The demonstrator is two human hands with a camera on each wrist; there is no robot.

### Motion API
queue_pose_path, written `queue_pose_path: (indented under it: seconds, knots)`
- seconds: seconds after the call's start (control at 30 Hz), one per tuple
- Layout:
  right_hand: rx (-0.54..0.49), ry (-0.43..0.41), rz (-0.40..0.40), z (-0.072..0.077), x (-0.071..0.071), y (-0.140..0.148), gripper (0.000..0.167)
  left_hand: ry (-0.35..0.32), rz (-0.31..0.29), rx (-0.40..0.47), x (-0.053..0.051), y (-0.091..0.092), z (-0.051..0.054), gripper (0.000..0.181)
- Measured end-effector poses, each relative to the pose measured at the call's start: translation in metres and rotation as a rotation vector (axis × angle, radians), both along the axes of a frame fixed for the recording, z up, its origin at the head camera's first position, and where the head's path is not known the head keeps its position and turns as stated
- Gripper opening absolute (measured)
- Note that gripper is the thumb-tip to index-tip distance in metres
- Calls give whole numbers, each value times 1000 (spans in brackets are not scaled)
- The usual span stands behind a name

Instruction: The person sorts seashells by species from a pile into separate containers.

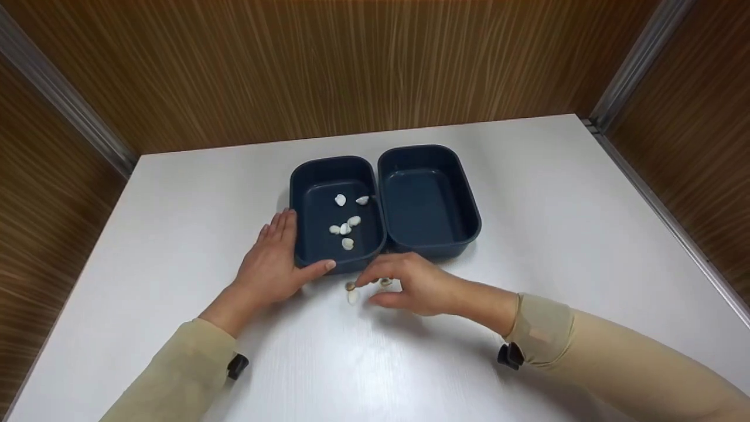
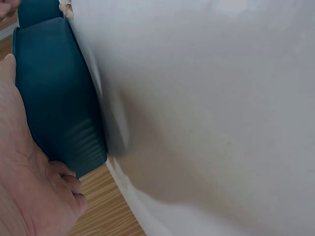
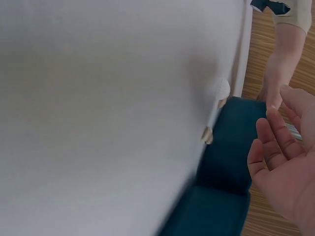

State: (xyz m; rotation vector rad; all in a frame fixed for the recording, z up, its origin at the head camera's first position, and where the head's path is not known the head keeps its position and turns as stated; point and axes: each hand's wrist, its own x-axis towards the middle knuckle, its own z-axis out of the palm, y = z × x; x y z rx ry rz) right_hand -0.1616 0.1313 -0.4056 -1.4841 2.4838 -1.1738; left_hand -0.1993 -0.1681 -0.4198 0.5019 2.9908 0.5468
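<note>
Two dark blue rectangular bins stand side by side in the head view, the left bin (image 1: 312, 208) and the right bin (image 1: 428, 205). Several whitish seashells (image 1: 348, 244) lie inside the left one. My left hand (image 1: 268, 268) rests at its near left corner, fingers along the side wall and thumb by the front rim. Just in front of that bin, a white seashell (image 1: 353, 297), a brownish seashell (image 1: 350, 286) and another seashell (image 1: 385, 282) lie on the table. Over them hovers my right hand (image 1: 417, 286), thumb and fingers apart, holding nothing; it partly hides the shells.
Both bins stand on a white table (image 1: 193, 211). Wood-grain panels (image 1: 351, 70) rise behind it and at both sides, with metal strips (image 1: 662, 205) at the corners. No shells show in the right bin.
</note>
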Motion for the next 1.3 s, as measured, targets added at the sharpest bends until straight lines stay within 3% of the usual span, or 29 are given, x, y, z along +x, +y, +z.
queue_pose_path:
  seconds: [0.43, 0.77, 1.3]
  knots:
    - [88, -64, 5, -15, 2, -11, 34, -4, -1, 2, 0, 0, 0, 132]
    - [82, -61, 6, -29, 7, -16, 36, -11, -2, 3, 0, 0, 1, 132]
    - [133, -106, -41, -28, 8, -17, 46, -7, -1, -3, 0, 0, 1, 131]
